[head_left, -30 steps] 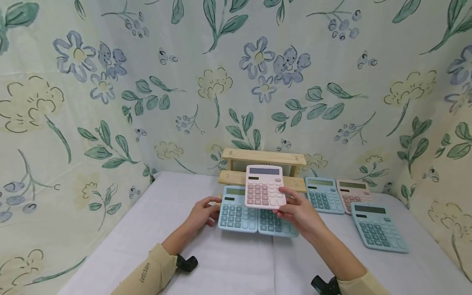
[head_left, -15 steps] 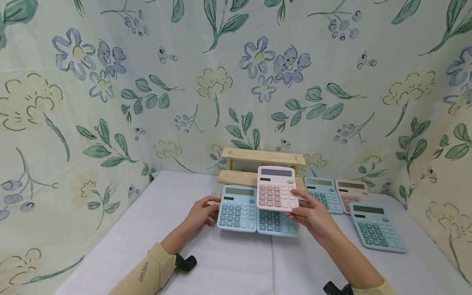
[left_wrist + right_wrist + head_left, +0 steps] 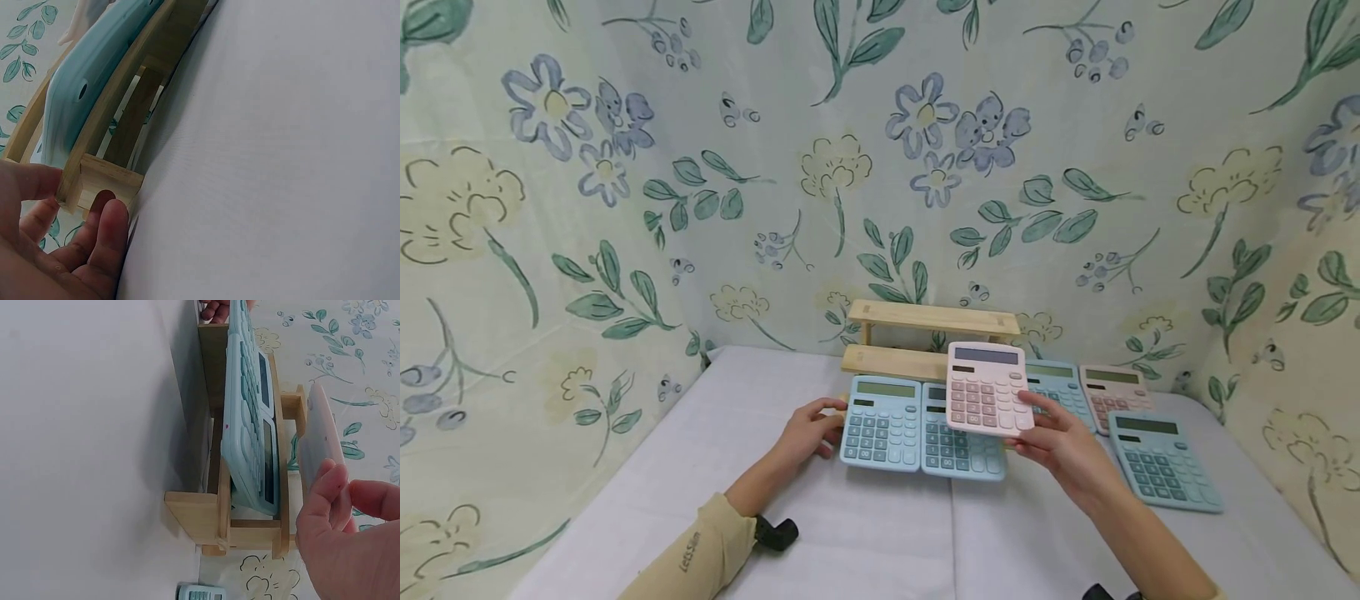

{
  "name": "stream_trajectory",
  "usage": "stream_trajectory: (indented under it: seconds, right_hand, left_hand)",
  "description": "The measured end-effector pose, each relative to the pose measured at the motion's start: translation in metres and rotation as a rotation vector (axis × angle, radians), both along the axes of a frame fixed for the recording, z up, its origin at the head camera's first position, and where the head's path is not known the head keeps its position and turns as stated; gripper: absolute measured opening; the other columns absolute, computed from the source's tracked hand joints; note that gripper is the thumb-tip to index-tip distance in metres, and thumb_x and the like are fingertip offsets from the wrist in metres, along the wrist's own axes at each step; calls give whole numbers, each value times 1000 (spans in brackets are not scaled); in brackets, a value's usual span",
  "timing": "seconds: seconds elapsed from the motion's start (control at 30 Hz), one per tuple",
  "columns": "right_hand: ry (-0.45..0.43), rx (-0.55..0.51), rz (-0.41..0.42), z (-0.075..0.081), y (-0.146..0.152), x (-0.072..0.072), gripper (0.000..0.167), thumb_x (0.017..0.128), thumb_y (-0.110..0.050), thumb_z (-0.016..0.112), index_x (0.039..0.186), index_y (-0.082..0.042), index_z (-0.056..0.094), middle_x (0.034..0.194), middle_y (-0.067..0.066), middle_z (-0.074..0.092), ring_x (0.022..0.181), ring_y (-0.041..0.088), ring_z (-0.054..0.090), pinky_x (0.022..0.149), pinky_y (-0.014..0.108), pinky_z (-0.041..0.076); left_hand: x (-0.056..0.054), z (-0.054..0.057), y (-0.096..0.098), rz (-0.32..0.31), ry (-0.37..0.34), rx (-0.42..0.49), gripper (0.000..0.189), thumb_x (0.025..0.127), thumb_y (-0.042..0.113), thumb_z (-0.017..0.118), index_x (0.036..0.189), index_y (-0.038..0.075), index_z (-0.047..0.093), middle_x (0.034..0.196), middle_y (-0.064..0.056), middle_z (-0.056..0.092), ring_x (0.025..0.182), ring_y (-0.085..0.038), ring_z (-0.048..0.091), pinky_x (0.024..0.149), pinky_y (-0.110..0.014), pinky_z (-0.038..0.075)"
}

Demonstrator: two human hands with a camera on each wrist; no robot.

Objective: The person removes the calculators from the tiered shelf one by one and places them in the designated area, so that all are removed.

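Note:
My right hand (image 3: 1067, 450) pinches a pink calculator (image 3: 987, 390) by its lower right edge, thumb on one face and fingers on the other. It is held up in front of the wooden rack (image 3: 932, 317), covering part of a blue calculator (image 3: 951, 450). That calculator and another blue calculator (image 3: 880, 429) lean side by side on the rack's lower level. At the rack's left end, my left hand (image 3: 807, 429) holds the wooden frame; in the left wrist view its thumb and curled fingers (image 3: 109, 240) are around the end piece. In the right wrist view, the pink calculator (image 3: 322, 434) is apart from the rack.
Right of the rack, a blue calculator (image 3: 1063, 387), a pink calculator (image 3: 1117, 390) and a nearer blue calculator (image 3: 1165, 462) lie on the white-covered table (image 3: 865, 533). A floral cloth (image 3: 790, 167) hangs behind and at the sides.
My right hand has carried the pink calculator to the right and slightly down, uncovering more of the rack's planks and the right blue calculator's screen. My left hand stays on the rack.

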State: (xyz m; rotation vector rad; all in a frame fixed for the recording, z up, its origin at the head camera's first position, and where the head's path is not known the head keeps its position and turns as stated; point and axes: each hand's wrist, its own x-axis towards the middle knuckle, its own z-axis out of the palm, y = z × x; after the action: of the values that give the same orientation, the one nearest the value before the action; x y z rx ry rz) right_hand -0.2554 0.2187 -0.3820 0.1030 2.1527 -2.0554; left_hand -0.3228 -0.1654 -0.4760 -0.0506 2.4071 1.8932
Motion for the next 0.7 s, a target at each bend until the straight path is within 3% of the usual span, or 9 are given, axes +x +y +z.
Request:
stream_trajectory:
  seconds: [0.33, 0.7]
  right_hand:
    - [-39, 4, -31, -4, 20, 4, 69, 98, -3, 54, 160, -16, 26, 145, 20, 41, 101, 22, 67, 89, 28, 57]
    - [-49, 27, -67, -6, 40, 10, 71, 98, -2, 55, 161, -16, 24, 142, 19, 45, 98, 24, 70, 87, 29, 57]
  left_hand:
    - [0, 2, 1, 6, -1, 1, 30, 94, 18, 62, 124, 14, 66, 88, -6, 72, 73, -20, 66, 55, -30, 52]
    - [-1, 0, 1, 11, -2, -6, 31, 94, 18, 62, 124, 13, 66, 89, -6, 72, 71, -19, 65, 54, -30, 52]
